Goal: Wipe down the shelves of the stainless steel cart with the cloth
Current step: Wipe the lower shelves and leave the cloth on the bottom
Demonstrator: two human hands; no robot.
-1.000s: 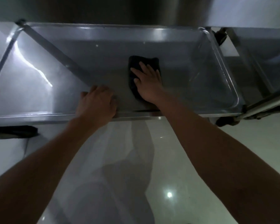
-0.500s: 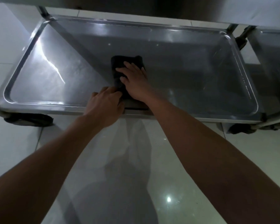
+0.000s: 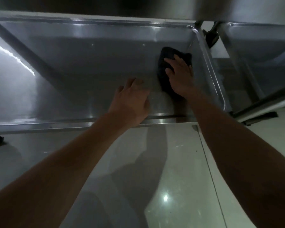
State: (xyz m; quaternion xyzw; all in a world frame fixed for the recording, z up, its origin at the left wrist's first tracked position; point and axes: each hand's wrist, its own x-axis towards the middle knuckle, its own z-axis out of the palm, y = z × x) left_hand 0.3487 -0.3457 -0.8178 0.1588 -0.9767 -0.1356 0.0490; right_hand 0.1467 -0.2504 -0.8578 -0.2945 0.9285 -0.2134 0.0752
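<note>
The shelf [image 3: 82,66] is brushed, shiny steel. On it lies a dark, matt cloth [image 3: 164,63]. Below the shelf, the floor [image 3: 179,162] is glossy tile.

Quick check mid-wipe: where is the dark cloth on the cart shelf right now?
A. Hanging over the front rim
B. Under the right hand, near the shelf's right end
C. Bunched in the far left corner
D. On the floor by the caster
B: the right hand presses flat on the dark cloth close to the right rim of the shelf, while the left hand rests by the front edge.
</note>
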